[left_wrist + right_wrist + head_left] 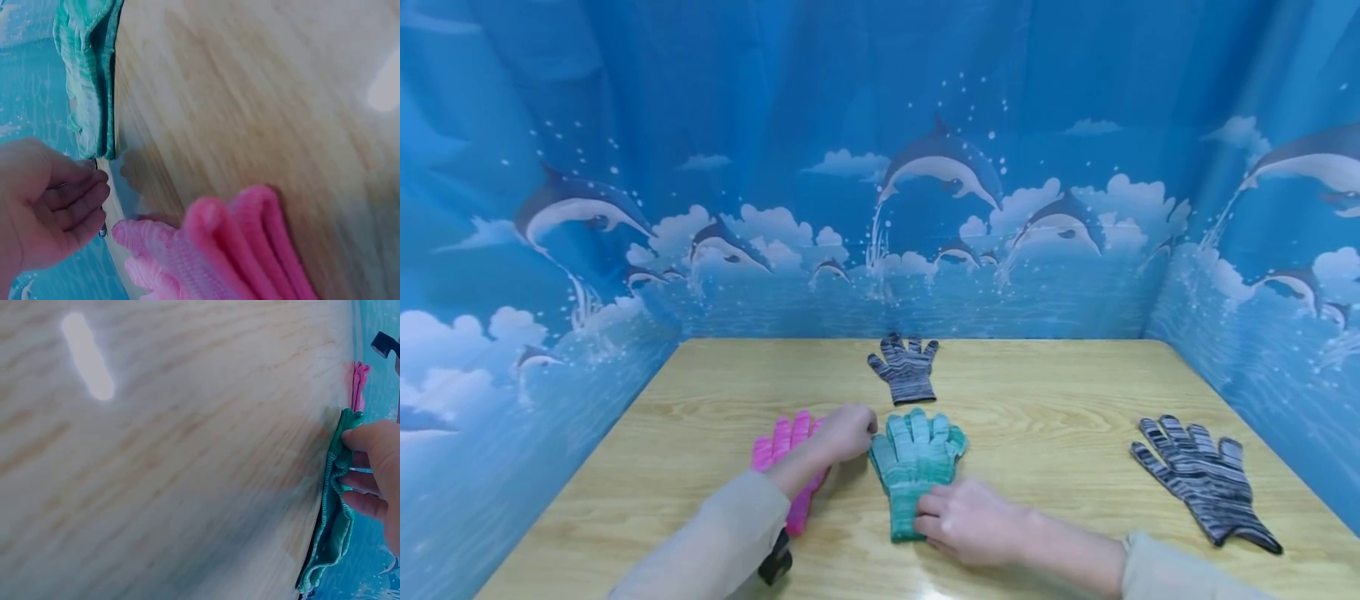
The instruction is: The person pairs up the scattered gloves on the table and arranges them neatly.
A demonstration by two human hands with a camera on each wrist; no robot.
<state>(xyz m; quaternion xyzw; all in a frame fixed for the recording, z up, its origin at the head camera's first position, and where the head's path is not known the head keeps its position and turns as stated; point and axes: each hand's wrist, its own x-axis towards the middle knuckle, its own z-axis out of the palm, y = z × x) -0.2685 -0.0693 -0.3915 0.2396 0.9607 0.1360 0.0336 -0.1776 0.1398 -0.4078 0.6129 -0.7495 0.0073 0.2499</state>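
Green knit gloves (913,475) lie layered at the middle of the table, fingers pointing away from me. My right hand (966,521) is at their cuff, its bent fingers and thumb gripping the fabric at the right edge. The right wrist view shows the thumb and fingers on the green gloves (334,519). Close by their upper left side is my left hand (846,432), with fingers loosely bent and nothing visible in them. In the left wrist view its fingertips come near the green gloves (90,81). Beneath my left forearm, pink gloves (782,437) are partly hidden.
A grey striped glove (912,375) lies at the back middle of the wooden table (1037,400). Another black-and-grey striped glove (1206,479) is at the right. A blue dolphin-print curtain (820,125) encloses the table's back and sides.
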